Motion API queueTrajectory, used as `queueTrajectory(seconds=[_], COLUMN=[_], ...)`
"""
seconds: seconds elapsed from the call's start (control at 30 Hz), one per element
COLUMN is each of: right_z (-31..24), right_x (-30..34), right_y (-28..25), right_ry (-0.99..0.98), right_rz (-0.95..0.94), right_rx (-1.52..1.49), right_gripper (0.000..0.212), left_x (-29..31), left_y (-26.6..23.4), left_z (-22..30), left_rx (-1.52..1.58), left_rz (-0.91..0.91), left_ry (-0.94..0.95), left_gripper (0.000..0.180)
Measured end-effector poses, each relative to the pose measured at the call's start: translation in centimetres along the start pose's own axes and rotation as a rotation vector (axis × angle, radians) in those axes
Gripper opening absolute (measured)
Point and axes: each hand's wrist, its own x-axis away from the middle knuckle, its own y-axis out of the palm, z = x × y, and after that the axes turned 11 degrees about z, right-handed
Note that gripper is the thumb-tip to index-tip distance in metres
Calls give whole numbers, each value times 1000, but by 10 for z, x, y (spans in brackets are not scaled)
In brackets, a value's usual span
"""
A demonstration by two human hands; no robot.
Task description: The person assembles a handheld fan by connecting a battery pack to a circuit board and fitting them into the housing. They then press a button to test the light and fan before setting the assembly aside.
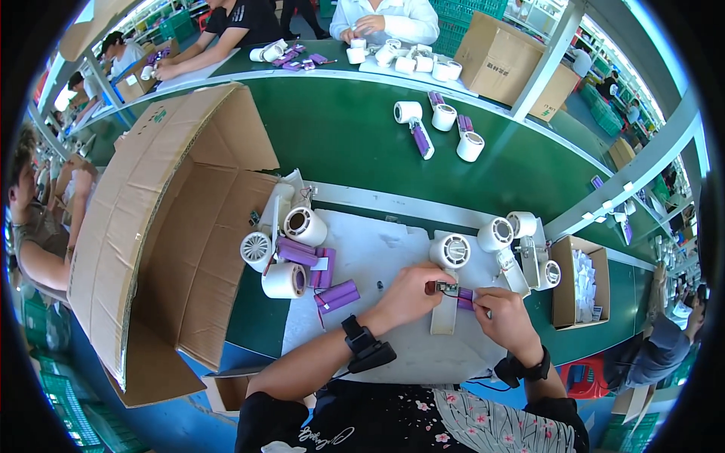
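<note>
My left hand (411,297) pinches a small circuit board (448,288) with wires on it. On its right, my right hand (502,317) has its fingertips closed at a purple battery pack (465,298) and thin wires; exactly what they grip is too small to make out. Under both hands lies a white handheld fan housing (451,254), its round head away from me and its open handle (443,321) toward me. Left of my left hand are loose purple battery packs (337,297) beside several white round fan heads (305,226).
A large open carton (204,257) stands at the left. More white fan housings (496,234) and a small box of white pieces (580,283) lie to the right. Several part-built fans (420,141) rest on the green belt (340,143). Co-workers sit across it and at the left.
</note>
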Motion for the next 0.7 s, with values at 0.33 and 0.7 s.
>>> queueTrajectory(seconds=[0.33,0.7], right_z=[3,3], right_x=[0,-3], right_y=[5,1], right_ry=[171,224], right_rz=[1,-24], right_rx=[-128,-237], right_gripper=[10,9], left_x=[2,3], left_y=[0,1], left_z=[1,-3], left_rx=[-19,-33], left_rz=[16,-3], left_ry=[42,52], left_gripper=[29,30])
